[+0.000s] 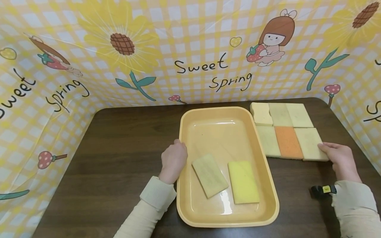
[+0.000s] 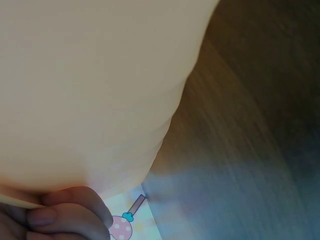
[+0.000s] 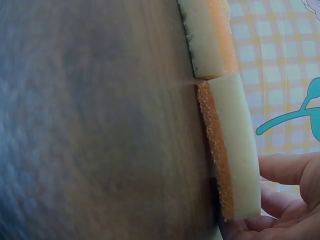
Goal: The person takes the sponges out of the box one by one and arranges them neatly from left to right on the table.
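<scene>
My left hand (image 1: 174,161) grips the left rim of a yellow rectangular tray (image 1: 185,198), fingers curled over its edge; the tray's wall fills much of the left wrist view. Inside lie a pale green sponge (image 1: 210,176), set aslant, and a bright yellow sponge (image 1: 243,182). At the right, my right hand (image 1: 340,158) pinches the outer end of a pale sponge (image 1: 311,142), thumb on top. In the right wrist view this sponge (image 3: 237,150) shows an orange foam layer under its pale face; the fingers are partly hidden behind its end.
Beside the pinched sponge lie an orange sponge (image 1: 288,142) and a pale one (image 1: 270,141). Behind them is a row with a wavy-edged cream sponge (image 1: 262,114) and two pale sponges. Checked cloth (image 1: 196,36) walls in the dark wooden table (image 1: 125,142).
</scene>
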`<state>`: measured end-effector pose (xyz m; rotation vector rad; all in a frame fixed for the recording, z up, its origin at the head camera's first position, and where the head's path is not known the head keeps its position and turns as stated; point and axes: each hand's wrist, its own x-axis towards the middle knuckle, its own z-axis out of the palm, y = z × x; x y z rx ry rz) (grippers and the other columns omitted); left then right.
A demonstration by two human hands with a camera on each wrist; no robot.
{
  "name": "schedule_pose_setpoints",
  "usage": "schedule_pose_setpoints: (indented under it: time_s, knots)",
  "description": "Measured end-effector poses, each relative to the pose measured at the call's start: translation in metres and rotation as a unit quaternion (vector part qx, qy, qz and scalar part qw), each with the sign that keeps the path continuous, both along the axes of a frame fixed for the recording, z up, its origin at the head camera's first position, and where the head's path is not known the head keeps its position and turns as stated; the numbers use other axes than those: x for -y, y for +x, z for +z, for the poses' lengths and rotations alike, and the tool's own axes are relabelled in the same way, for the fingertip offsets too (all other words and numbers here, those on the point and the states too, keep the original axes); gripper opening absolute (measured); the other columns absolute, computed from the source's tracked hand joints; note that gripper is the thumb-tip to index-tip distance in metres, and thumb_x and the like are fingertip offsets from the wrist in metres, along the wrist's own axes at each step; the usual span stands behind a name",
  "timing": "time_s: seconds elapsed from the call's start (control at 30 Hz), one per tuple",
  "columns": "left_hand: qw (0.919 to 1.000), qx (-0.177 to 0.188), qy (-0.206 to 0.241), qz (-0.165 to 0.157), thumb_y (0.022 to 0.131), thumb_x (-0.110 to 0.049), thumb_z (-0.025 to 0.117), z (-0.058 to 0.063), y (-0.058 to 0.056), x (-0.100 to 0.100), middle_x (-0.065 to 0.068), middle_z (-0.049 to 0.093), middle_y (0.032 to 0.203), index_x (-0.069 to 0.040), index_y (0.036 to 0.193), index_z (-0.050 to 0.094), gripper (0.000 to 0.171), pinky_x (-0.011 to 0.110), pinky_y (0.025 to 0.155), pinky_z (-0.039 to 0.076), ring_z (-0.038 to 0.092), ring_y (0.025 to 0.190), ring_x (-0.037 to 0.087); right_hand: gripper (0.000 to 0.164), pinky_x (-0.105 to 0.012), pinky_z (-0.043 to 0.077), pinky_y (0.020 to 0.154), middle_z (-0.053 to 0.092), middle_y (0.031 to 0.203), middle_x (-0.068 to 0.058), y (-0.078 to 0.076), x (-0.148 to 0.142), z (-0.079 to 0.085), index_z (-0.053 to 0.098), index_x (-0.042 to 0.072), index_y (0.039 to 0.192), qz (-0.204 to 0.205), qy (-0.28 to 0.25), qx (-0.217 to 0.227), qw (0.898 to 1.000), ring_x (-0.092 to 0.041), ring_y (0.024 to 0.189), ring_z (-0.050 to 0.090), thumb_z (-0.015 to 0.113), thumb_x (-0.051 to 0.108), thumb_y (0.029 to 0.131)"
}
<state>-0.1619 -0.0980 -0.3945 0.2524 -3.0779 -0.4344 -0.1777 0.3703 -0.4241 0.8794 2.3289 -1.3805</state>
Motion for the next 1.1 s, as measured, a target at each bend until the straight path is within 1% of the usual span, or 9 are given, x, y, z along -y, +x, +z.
schedule_pose_setpoints:
  time_s: [0.1, 0.17, 0.27, 0.33, 0.43, 0.5, 0.57, 0.9, 1.1]
  knots:
    - [1.0, -0.002, -0.001, 0.001, 0.1, -0.02, 0.042, -0.0003, -0.0002, -0.0001, 0.019, 0.062, 0.064, 0.002, 0.084, 0.054, 0.03, 0.045, 0.048, 0.05, 0.064, 0.056, 0.032, 0.075, -0.056, 0.033, 0.105, 0.021, 0.152, -0.027, -0.0004, 0.0008, 0.0009, 0.027, -0.007, 0.146, 0.003, 0.013, -0.004, 1.0, -0.035, 0.112, 0.041, 0.043, 0.046, 0.095]
    - [1.0, -0.003, -0.005, 0.0, 0.1, -0.02, 0.043, -0.0006, -0.0002, -0.0001, 0.019, 0.062, 0.064, 0.002, 0.084, 0.054, 0.03, 0.045, 0.048, 0.05, 0.064, 0.056, 0.032, 0.073, -0.048, 0.041, 0.097, 0.029, 0.146, -0.028, -0.0011, 0.001, 0.0007, 0.029, -0.008, 0.144, 0.009, 0.026, -0.011, 1.0, -0.022, 0.099, 0.047, 0.044, 0.044, 0.095]
    - [0.9999, -0.001, -0.012, 0.0, 0.1, -0.02, 0.043, -0.001, -0.0004, -0.0001, 0.019, 0.062, 0.064, 0.002, 0.084, 0.054, 0.03, 0.045, 0.048, 0.05, 0.064, 0.056, 0.032, 0.072, -0.038, 0.043, 0.085, 0.034, 0.14, -0.028, -0.0011, 0.0015, 0.0011, 0.031, -0.008, 0.144, 0.017, 0.041, -0.014, 0.999, -0.006, 0.086, 0.046, 0.044, 0.043, 0.095]
    - [0.9999, 0.005, -0.013, 0.0, 0.101, -0.02, 0.042, -0.0009, -0.0004, 0.0, 0.019, 0.062, 0.064, 0.002, 0.084, 0.054, 0.03, 0.045, 0.048, 0.05, 0.064, 0.056, 0.031, 0.072, -0.036, 0.042, 0.083, 0.034, 0.14, -0.028, -0.0008, 0.0022, 0.0013, 0.031, -0.008, 0.144, 0.017, 0.045, -0.015, 0.999, -0.005, 0.085, 0.045, 0.043, 0.043, 0.095]
    - [0.9999, 0.013, -0.012, 0.0, 0.101, -0.021, 0.041, -0.0004, -0.0005, 0.0001, 0.019, 0.062, 0.065, 0.002, 0.085, 0.054, 0.03, 0.045, 0.048, 0.05, 0.064, 0.056, 0.031, 0.073, -0.05, 0.042, 0.095, 0.027, 0.148, -0.029, 0.0004, 0.0033, 0.002, 0.027, -0.007, 0.146, 0.018, 0.032, -0.01, 0.999, -0.025, 0.101, 0.048, 0.041, 0.045, 0.096]
    - [0.9998, 0.015, -0.011, 0.0, 0.101, -0.021, 0.041, 0.0, -0.0005, -0.0001, 0.018, 0.062, 0.065, 0.002, 0.085, 0.054, 0.031, 0.044, 0.048, 0.05, 0.064, 0.056, 0.031, 0.073, -0.059, 0.035, 0.103, 0.022, 0.152, -0.029, 0.001, 0.0041, 0.0023, 0.024, -0.007, 0.146, 0.017, 0.021, -0.01, 1.0, -0.038, 0.114, 0.041, 0.039, 0.044, 0.096]
    - [0.9998, 0.014, -0.012, -0.001, 0.101, -0.021, 0.041, 0.0002, -0.0005, -0.0003, 0.018, 0.061, 0.064, 0.002, 0.085, 0.054, 0.031, 0.044, 0.047, 0.05, 0.063, 0.056, 0.031, 0.073, -0.062, 0.032, 0.105, 0.02, 0.152, -0.03, 0.0012, 0.0045, 0.0023, 0.023, -0.007, 0.146, 0.019, 0.016, -0.01, 1.0, -0.043, 0.119, 0.035, 0.038, 0.044, 0.097]
    - [0.9999, 0.004, -0.014, -0.001, 0.101, -0.02, 0.042, -0.0004, 0.0003, -0.0003, 0.018, 0.061, 0.063, 0.001, 0.083, 0.053, 0.03, 0.044, 0.047, 0.05, 0.063, 0.055, 0.031, 0.074, -0.06, 0.037, 0.097, 0.024, 0.148, -0.032, -0.0004, 0.0015, 0.0, 0.025, -0.011, 0.144, 0.041, 0.031, -0.01, 0.999, -0.044, 0.117, 0.038, 0.038, 0.044, 0.097]
    - [0.9999, -0.005, -0.012, 0.001, 0.1, -0.02, 0.042, -0.0013, 0.0, -0.0003, 0.019, 0.061, 0.063, 0.001, 0.083, 0.053, 0.03, 0.045, 0.047, 0.05, 0.064, 0.055, 0.031, 0.073, -0.062, 0.035, 0.099, 0.023, 0.148, -0.032, -0.0006, 0.0014, 0.0004, 0.024, -0.012, 0.144, 0.04, 0.026, -0.008, 0.999, -0.043, 0.116, 0.038, 0.038, 0.043, 0.097]
